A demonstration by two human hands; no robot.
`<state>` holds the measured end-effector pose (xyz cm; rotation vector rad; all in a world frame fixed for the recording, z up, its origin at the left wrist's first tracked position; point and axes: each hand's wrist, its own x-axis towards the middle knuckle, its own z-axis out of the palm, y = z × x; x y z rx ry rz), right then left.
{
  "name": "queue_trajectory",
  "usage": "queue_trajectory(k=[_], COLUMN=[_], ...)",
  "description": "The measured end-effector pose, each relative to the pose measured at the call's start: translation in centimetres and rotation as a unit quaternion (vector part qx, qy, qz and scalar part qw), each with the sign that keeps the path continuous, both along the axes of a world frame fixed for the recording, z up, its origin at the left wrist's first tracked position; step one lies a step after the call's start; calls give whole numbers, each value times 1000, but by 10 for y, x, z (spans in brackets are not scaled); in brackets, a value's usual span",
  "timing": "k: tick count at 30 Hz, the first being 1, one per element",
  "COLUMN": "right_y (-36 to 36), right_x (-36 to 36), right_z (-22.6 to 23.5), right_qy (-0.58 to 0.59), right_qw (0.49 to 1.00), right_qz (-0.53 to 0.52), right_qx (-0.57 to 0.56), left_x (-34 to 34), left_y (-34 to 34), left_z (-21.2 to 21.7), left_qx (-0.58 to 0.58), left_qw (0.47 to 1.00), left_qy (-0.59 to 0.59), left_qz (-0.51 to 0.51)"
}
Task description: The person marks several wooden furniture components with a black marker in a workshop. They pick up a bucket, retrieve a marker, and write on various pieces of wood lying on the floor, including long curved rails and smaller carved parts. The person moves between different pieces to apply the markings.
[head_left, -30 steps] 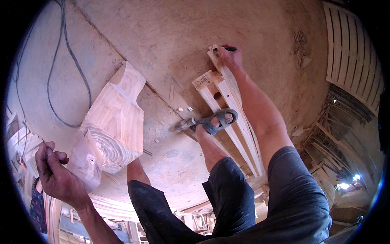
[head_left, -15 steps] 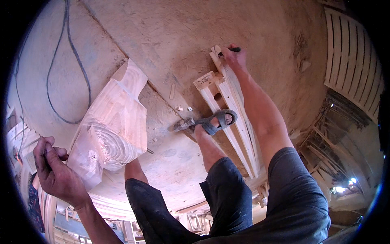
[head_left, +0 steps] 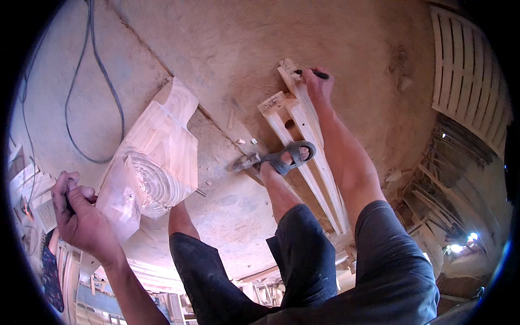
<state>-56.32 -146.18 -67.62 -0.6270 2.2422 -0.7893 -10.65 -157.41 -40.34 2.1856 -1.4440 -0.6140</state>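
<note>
My right hand (head_left: pixel 318 89) grips a black marker (head_left: pixel 322 75) with its tip close to the far end of a long, pale wooden beam (head_left: pixel 299 89). Whether the tip touches the wood is too small to tell. Alongside lies a second, shorter-reaching beam (head_left: pixel 275 120) with dark pencil-like marks on its end and a round hole near it. My left hand (head_left: pixel 86 222) is raised at the left with curled fingers, thumb pressed to them; what they hold, if anything, is hidden. Beside it stands a large shaped wooden block (head_left: pixel 176 127) with ringed grain.
My sandalled foot (head_left: pixel 292 157) rests on the beams, next to a hammer-like tool (head_left: pixel 245 162). A dark cable (head_left: pixel 100 67) loops on the dusty floor at left. A slatted wooden panel (head_left: pixel 468 70) and scrap wood (head_left: pixel 441 203) lie at right. Another person's dark patterned clothing (head_left: pixel 50 276) shows far left.
My right hand and the marker have shifted slightly right and toward me along the beam. My left hand has moved a little up and to the right, fingers still curled.
</note>
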Motion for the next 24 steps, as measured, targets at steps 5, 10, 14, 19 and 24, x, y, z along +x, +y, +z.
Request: queue_trajectory(k=[5, 10, 14, 19, 24], right_y=[36, 18, 5, -9, -20], right_x=[-2, 6, -1, -1, 8], right_z=[29, 34, -3, -25, -14], right_qy=[-26, 10, 42, -25, -29], right_qw=[999, 999, 996, 995, 994], right_qz=[-31, 23, 71, 51, 65], right_qx=[9, 39, 31, 77, 88], left_x=[4, -1, -1, -7, -3], left_y=[2, 2, -1, 0, 2], left_z=[0, 2, 3, 4, 1], left_qx=[-3, -5, 9, 16, 0], left_qw=[1000, 999, 999, 999, 1000], left_qy=[-3, -10, -43, -40, -30], left_qz=[-19, -37, -32, -9, 2])
